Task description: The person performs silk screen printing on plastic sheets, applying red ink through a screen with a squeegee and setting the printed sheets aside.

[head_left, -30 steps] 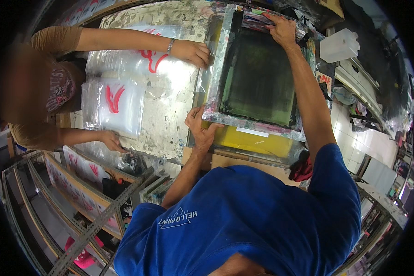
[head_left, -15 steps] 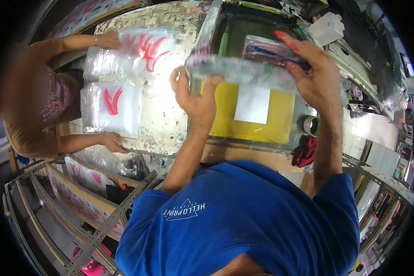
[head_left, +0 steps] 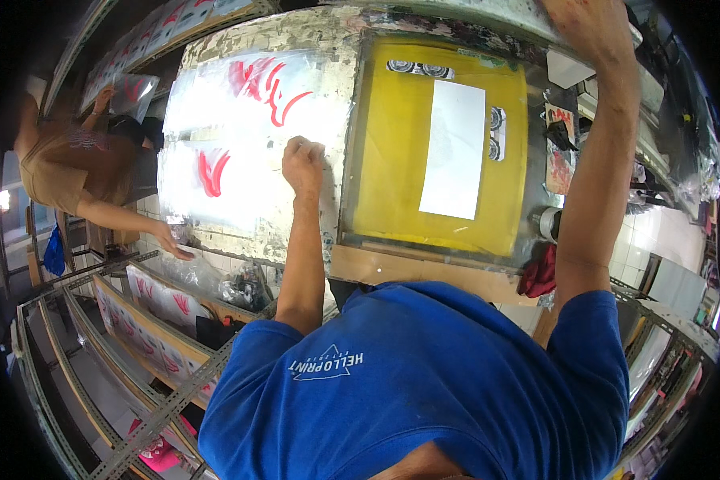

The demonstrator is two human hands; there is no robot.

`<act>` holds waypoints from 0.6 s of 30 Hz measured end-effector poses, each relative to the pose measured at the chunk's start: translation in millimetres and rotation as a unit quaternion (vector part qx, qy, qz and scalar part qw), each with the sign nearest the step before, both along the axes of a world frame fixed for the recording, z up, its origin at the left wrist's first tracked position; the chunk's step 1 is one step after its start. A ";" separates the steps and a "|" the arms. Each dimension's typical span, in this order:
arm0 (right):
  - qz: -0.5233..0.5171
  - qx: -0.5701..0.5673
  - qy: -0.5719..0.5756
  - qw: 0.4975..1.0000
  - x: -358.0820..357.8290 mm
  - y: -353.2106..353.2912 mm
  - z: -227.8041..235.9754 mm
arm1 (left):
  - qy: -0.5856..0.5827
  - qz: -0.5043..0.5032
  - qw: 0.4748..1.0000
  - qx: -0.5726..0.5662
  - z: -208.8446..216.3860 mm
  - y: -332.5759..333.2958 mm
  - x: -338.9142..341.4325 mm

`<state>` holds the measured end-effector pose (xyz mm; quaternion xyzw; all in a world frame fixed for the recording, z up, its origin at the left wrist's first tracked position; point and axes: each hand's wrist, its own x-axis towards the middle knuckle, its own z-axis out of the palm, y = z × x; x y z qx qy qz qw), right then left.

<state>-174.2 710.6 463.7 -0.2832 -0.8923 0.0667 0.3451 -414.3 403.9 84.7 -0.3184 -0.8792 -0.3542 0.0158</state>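
Note:
My right hand [head_left: 588,28] is at the top rim, raised on the pale grey edge of a lifted screen printing frame [head_left: 488,11]; its fingertips are partly cut off. My left hand [head_left: 304,166] hovers over the paint-worn table [head_left: 328,80], its fingers curled in and nothing visible in them. Just left of it lie clear plastic sheets [head_left: 240,184] with red brush-like prints. Under the raised frame is a flat yellow bed [head_left: 384,160]. A white paper [head_left: 456,152] lies on it, beside two small black-and-white pictures [head_left: 498,134].
At left a person in a brown shirt [head_left: 56,188] holds a clear sheet [head_left: 132,94] with a red mark. Metal racks with printed boards [head_left: 128,320] stand lower left. A tape roll [head_left: 550,224] and dark red cloth [head_left: 538,270] are right of the bed.
The frame has swung up and away, uncovering the yellow bed. My left hand has let go of it and moved left; my right hand rose with it. The person at left has drawn back from the sheets.

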 end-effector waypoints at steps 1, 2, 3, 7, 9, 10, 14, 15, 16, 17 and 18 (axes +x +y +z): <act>-0.001 0.028 0.002 1.000 -2.4 -4.6 1.2 | -0.002 -0.010 1.000 0.011 -2.5 -0.3 -0.4; -0.006 0.027 -0.003 1.000 -0.7 -3.2 2.3 | 0.053 -0.021 0.998 0.000 2.5 7.8 7.3; -0.011 0.025 -0.006 1.000 1.0 -1.1 3.2 | 0.110 -0.031 0.993 -0.010 14.3 19.4 17.9; -0.013 -0.047 -0.014 0.999 -1.1 15.1 7.9 | 0.078 -0.010 0.997 -0.001 24.5 27.8 20.3; 0.001 -0.077 0.005 0.997 -1.8 15.5 6.8 | 0.004 -0.003 1.000 0.006 36.1 38.1 28.1; 0.008 -0.055 0.008 0.998 0.3 20.1 4.5 | -0.021 -0.013 1.000 0.017 47.6 50.2 38.0; 0.021 -0.054 0.012 0.998 -2.3 22.9 1.4 | -0.138 -0.168 0.972 0.085 81.5 84.0 83.6; 0.004 -0.070 0.005 0.997 2.8 19.4 4.1 | -0.226 -0.193 0.953 0.055 93.4 97.3 103.7; 0.012 -0.025 0.013 1.000 3.1 13.8 4.6 | -0.110 -0.219 0.969 0.017 90.3 101.8 109.3; 0.019 0.021 0.020 0.999 3.5 8.0 2.5 | 0.008 -0.242 0.970 -0.021 81.7 105.2 112.5; 0.028 0.021 0.025 0.999 1.9 6.1 3.9 | 0.127 -0.258 0.956 -0.058 69.8 105.6 112.2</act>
